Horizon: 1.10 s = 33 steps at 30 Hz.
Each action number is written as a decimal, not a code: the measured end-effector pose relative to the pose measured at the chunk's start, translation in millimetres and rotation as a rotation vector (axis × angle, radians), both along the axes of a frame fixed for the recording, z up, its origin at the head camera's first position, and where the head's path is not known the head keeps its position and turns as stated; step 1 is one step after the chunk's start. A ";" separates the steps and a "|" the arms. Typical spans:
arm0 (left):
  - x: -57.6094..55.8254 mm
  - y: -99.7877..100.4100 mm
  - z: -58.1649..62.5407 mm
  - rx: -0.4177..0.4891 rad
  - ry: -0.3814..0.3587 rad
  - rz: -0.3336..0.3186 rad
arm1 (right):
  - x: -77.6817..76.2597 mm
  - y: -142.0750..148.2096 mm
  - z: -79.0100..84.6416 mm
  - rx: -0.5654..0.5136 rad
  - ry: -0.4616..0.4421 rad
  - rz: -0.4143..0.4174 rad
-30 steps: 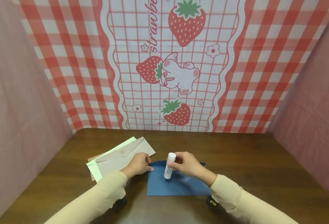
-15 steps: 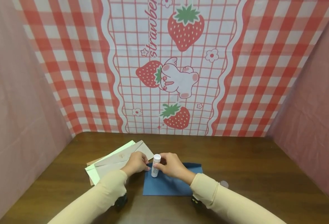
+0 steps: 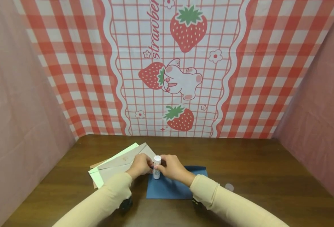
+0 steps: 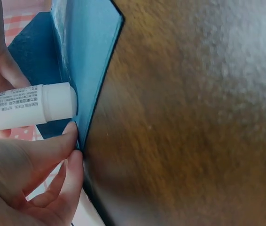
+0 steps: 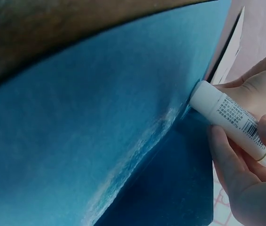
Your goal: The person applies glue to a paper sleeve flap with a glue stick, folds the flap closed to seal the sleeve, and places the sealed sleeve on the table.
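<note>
A blue envelope (image 3: 169, 190) lies on the table with its flap (image 5: 170, 188) raised along the far side. My right hand (image 3: 172, 167) grips a white glue stick (image 3: 156, 168), its tip pressed on the envelope near the flap's fold at the left end. In the right wrist view a whitish smear of glue (image 5: 135, 160) runs along that fold. At the envelope's left edge, close beside the glue tip, my left hand (image 3: 140, 164) pinches the paper between thumb and finger, seen best in the left wrist view.
Left of the blue envelope lies a fanned pile: a beige envelope (image 3: 118, 164), a pale green one (image 3: 97, 178) and a brown one mostly hidden beneath. A small round greyish cap-like piece (image 3: 229, 187) rests right of my right forearm. A strawberry-print cloth (image 3: 181, 119) hangs behind the table.
My right hand has carried the glue stick leftward along the envelope to its left end. The left hand stays at that edge. The round piece has come into view from behind the right arm.
</note>
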<state>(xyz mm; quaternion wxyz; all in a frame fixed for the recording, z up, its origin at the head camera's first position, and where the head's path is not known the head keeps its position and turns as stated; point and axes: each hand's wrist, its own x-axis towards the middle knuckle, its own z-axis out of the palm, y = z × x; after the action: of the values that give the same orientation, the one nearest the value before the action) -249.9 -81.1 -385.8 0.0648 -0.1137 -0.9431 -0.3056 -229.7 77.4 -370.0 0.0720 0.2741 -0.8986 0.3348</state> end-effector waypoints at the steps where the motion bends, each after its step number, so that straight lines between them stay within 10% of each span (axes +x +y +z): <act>1: -1.3 -0.3 -0.1 0.006 -0.004 0.008 | -1.2 -0.2 0.5 0.005 0.002 0.000; 33: -4.1 1.5 7.4 -0.103 -0.009 -0.071 | 20.8 23.9 9.5 0.081 0.030 -0.119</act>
<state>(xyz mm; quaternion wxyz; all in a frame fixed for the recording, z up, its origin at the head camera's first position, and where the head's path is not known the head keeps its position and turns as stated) -254.0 -79.6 -378.3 0.0440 -0.1490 -0.9532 -0.2592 -209.0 101.3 -360.6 0.0940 0.2281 -0.9250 0.2891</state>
